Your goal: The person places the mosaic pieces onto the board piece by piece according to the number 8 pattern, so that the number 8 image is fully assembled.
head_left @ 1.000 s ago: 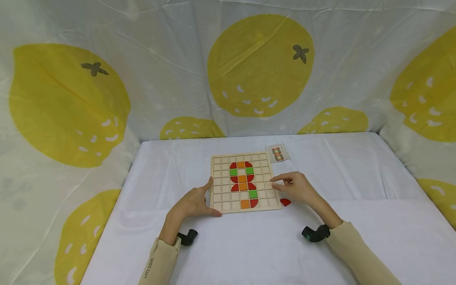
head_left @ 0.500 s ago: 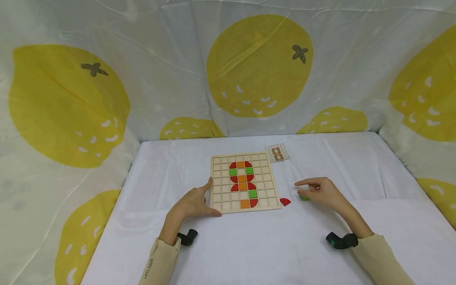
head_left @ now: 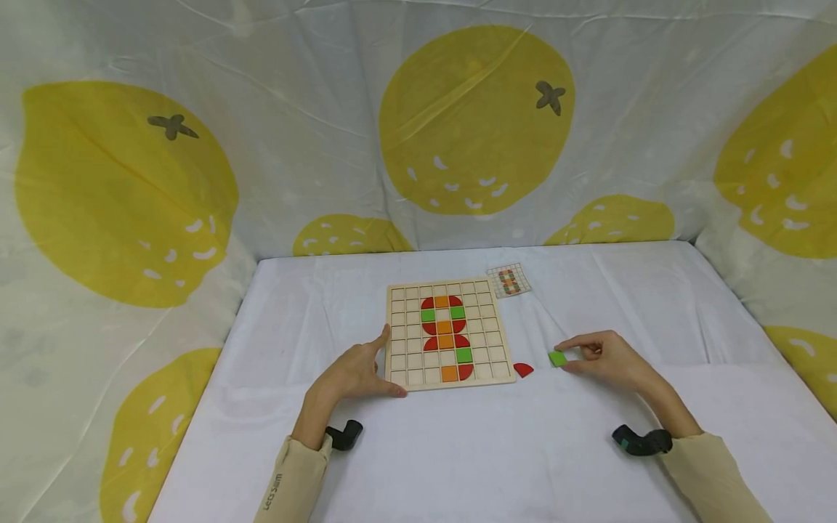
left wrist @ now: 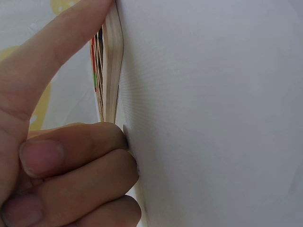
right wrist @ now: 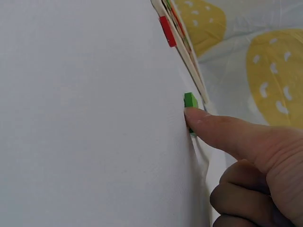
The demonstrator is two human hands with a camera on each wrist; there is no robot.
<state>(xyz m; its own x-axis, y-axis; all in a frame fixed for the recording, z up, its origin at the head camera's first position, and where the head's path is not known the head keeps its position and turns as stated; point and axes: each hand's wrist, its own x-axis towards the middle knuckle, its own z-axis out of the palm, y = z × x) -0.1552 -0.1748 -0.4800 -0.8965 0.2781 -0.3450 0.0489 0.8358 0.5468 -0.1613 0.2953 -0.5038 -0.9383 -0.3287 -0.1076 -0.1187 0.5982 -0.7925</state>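
Observation:
In the head view a square wooden grid board (head_left: 485,361) lies on the white table, with red rounded, green square and orange square tiles set in its middle columns. My left hand (head_left: 353,373) holds the board's near left corner, thumb at the front edge and index finger along the left side. In the left wrist view its other fingers (left wrist: 90,170) are curled by the board's edge. To the right of the board, my right hand (head_left: 608,358) pinches a green square tile (head_left: 557,359) at the table surface. The right wrist view shows the thumb against this tile (right wrist: 190,100).
A loose red quarter-round tile (head_left: 523,370) lies just off the board's near right corner. Beyond the far right corner is a small pattern card (head_left: 509,281) with a printed grid. A lemon-print cloth (head_left: 477,120) hangs behind and beside the table.
My right hand has moved away from the board's right edge, out to the right, and taken hold of the green tile there. The left hand and board have stayed put.

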